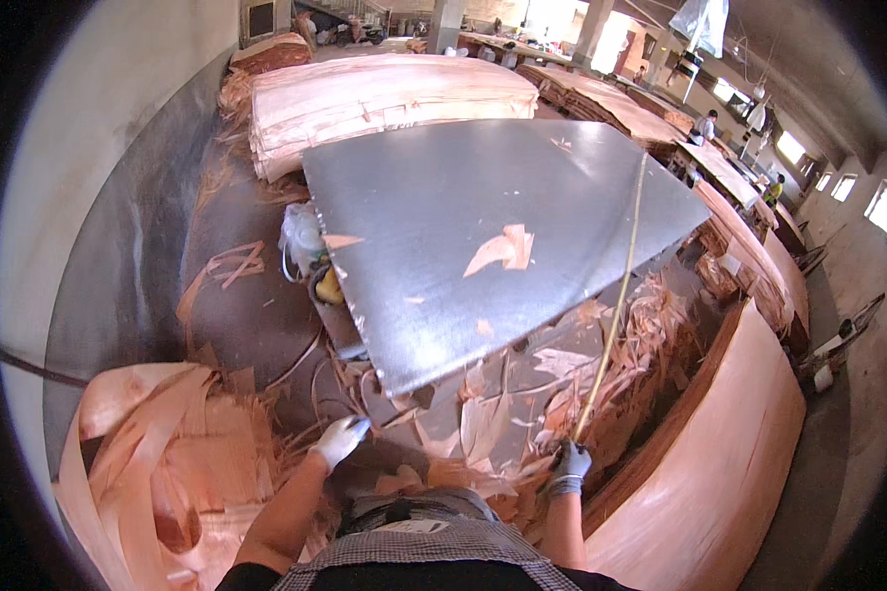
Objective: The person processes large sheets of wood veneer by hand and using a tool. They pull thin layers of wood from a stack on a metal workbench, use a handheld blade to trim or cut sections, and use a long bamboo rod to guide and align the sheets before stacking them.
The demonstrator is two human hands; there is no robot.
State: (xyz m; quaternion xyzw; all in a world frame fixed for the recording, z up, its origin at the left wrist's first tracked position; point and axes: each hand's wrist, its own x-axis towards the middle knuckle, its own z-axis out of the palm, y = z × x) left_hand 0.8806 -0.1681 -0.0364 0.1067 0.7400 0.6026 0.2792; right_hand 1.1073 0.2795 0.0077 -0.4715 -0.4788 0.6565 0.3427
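My right hand [569,465], in a grey-blue glove, is closed round the near end of a long thin yellowish stick [616,325]. The stick slants away over the right part of a dark, smooth-topped table [434,212]. Torn pieces of thin wood veneer [508,251] lie on the tabletop. Short of the table's near left corner, my left hand [340,440] hangs in a white glove with bluish fingertips. Its fingers point toward the right, stretched out, and I make out nothing held in them.
Veneer scraps [483,424] litter the floor between me and the table. A heap of veneer strips [177,453] lies at left, a tall veneer stack [710,443] at right. Beyond the table stands another wide stack [384,94]. People work far off at right.
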